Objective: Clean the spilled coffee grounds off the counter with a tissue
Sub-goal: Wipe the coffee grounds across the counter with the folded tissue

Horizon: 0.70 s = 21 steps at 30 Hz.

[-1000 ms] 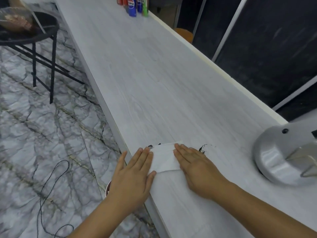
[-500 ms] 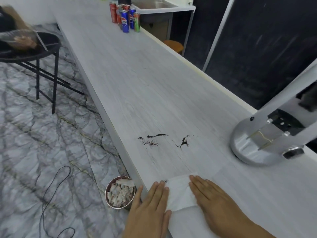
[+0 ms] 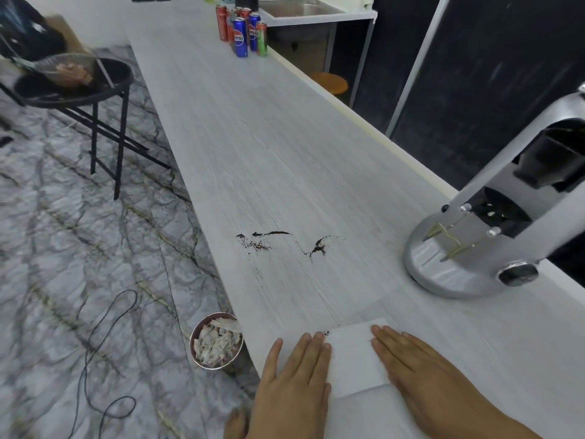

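Dark coffee grounds (image 3: 262, 243) lie in thin streaks on the pale wood-grain counter (image 3: 269, 137), with a second smear (image 3: 318, 248) to their right. A white tissue (image 3: 354, 359) lies flat near the counter's front edge, well short of the grounds. My left hand (image 3: 294, 381) presses flat on the tissue's left side. On its right side my right hand (image 3: 427, 375) does the same, fingers together. A few dark specks (image 3: 326, 333) sit at the tissue's far left corner.
A silver coffee grinder (image 3: 481, 242) stands on the counter at the right. Several drink cans (image 3: 242, 30) cluster at the far end. On the floor below the counter edge a small metal bin (image 3: 217, 342) holds crumpled tissues. A black side table (image 3: 72, 87) and a cable (image 3: 104, 343) are at the left.
Both hands have dragged the tissue back from the grounds toward me. Streaks of grounds remain where the tissue was. The view has tilted up, showing the grinder and bin.
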Motion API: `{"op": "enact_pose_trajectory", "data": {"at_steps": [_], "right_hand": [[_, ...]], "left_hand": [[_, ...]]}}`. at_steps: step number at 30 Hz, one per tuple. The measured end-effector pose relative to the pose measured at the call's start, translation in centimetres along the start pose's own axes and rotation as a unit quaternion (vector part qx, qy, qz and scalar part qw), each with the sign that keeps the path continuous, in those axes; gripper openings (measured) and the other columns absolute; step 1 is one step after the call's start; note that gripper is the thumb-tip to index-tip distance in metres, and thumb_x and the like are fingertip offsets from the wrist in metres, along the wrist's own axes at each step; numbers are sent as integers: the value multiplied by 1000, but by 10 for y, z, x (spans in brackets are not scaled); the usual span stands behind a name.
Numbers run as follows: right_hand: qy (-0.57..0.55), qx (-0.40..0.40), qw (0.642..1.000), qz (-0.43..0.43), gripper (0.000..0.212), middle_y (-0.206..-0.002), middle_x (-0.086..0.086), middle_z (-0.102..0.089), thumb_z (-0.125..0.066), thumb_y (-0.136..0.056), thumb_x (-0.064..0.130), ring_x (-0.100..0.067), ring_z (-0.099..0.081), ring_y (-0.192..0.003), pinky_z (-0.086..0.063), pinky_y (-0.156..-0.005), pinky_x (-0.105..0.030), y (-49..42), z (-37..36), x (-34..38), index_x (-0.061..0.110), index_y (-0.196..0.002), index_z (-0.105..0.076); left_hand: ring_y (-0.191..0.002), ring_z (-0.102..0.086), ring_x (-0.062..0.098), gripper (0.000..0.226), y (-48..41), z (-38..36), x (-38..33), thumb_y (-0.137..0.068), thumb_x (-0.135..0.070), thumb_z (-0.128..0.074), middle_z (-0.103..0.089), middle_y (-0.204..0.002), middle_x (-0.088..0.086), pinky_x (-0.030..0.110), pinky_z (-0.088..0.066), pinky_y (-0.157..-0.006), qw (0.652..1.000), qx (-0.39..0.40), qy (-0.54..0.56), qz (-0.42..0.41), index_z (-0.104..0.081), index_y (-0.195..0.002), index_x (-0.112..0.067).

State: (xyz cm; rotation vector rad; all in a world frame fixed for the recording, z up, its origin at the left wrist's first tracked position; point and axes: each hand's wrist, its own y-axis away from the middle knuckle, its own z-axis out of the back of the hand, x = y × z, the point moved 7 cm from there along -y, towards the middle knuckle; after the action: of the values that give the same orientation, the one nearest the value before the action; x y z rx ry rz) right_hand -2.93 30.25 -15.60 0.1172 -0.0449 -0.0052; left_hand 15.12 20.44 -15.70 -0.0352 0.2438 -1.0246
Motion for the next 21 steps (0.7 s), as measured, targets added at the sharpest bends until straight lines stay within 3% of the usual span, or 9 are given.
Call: {"op": "enact_pose_trajectory", "data": {"at_steps": [6,11,18,21], "right_hand": [[-6,-16,1000,15,52,-161,2,-23,-20,-102,28,-12,-22,-147,-20,-115,-31,-46,10,-26,17,-152,-31],[-17,-17,1000,9,52,-161,1,-21,-33,-101,26,-11,-17,-148,-20,-116,-33,-99,10,-42,16,-152,-30],[-24,-15,1000,-5,52,-161,-2,-20,-25,-102,27,-14,-20,-148,-15,-118,-31,-184,12,-60,12,-152,-28],[-28,-10,1000,-4,53,-162,-2,-14,-24,-102,26,-12,-13,-149,-13,-119,-32,-220,12,-68,12,-154,-21]], "left_hand": [[-129,-55,14,50,-37,-6,22,-87,-37,-48,-56,-143,-2,53,-31,-104,999,-27,2,26,-63,-131,-19],[-136,-48,16,53,-74,-10,56,-94,-37,-39,-48,-150,-1,54,-26,-109,999,4,-3,47,-54,-140,-17],[-143,-37,14,52,-132,-11,112,-100,-36,-32,-40,-155,-2,56,-21,-115,996,34,-1,79,-46,-146,-18],[-144,-35,14,51,-156,-10,136,-100,-35,-32,-39,-155,-2,56,-22,-117,996,36,-8,86,-44,-147,-18]]}}
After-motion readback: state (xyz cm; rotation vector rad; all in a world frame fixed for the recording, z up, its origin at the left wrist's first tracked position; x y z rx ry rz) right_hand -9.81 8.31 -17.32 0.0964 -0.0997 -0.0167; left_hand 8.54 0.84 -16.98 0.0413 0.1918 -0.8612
